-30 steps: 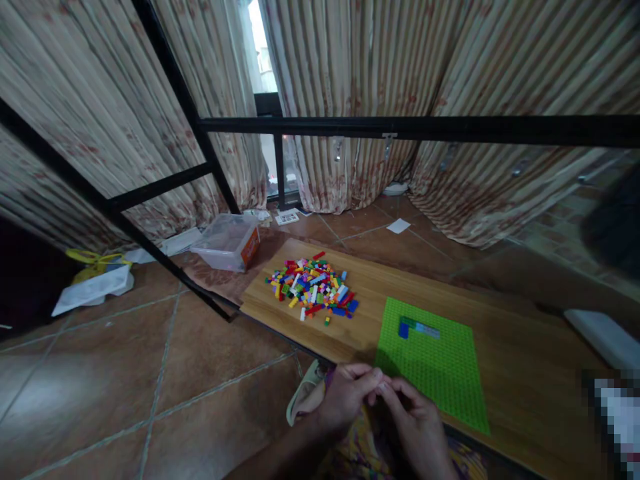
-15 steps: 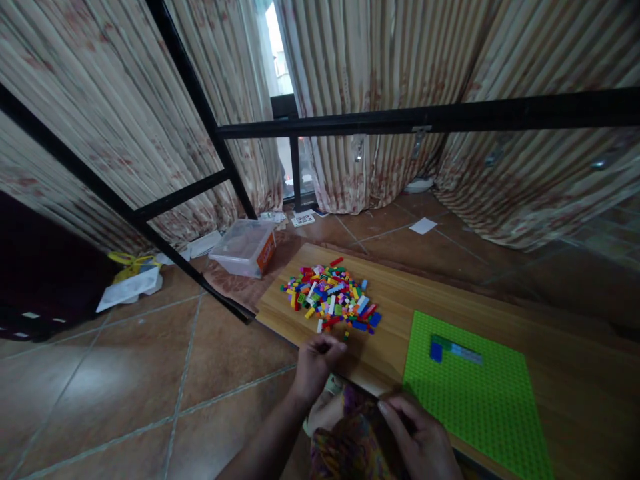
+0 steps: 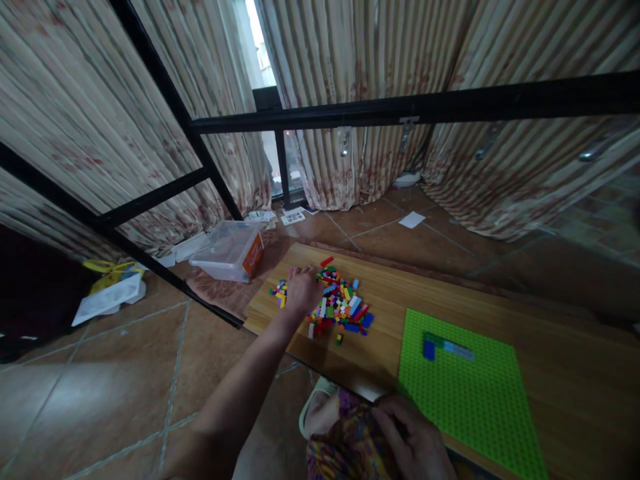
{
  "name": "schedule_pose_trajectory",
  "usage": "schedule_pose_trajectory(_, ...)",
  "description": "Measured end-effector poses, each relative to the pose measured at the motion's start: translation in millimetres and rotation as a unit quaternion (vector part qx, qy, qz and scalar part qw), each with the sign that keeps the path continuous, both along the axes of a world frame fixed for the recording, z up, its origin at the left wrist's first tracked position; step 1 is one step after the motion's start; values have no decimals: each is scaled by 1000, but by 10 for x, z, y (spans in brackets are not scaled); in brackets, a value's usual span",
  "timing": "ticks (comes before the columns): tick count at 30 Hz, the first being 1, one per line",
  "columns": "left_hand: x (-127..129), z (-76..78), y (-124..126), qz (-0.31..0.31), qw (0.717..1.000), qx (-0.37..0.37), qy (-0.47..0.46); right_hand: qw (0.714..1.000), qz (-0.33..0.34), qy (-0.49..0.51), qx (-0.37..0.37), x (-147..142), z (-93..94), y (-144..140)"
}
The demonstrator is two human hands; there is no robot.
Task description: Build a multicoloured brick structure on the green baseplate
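Fingers of your left hand (image 3: 301,291) curl down into the pile of small multicoloured plastic bricks (image 3: 334,304) on the wooden tabletop (image 3: 380,293); can't tell if they pinch a brick. Your right hand (image 3: 407,437) rests at the near tabletop edge, fingers bent over patterned fabric (image 3: 345,447), just beside the bright green studded baseplate (image 3: 465,393). Baseplate carries a short row of blue and green bricks (image 3: 443,346). Clear plastic box with orange label (image 3: 227,250) sits on the floor, left of the pile.
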State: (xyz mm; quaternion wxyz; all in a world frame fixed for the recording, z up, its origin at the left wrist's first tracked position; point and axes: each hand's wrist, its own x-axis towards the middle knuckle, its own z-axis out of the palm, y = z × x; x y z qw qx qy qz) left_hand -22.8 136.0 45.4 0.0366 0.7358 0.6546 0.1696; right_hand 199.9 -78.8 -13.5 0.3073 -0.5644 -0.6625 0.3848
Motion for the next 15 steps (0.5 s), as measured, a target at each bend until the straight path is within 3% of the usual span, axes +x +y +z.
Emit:
schedule_pose_trajectory(8,88,35,90,-35,990,-46,130,998,-35,34,-40,-36,122,7)
schedule_pose_trajectory(15,71,18,93,-63,987,-25,145,996,-62,29,-52,-30,178,55)
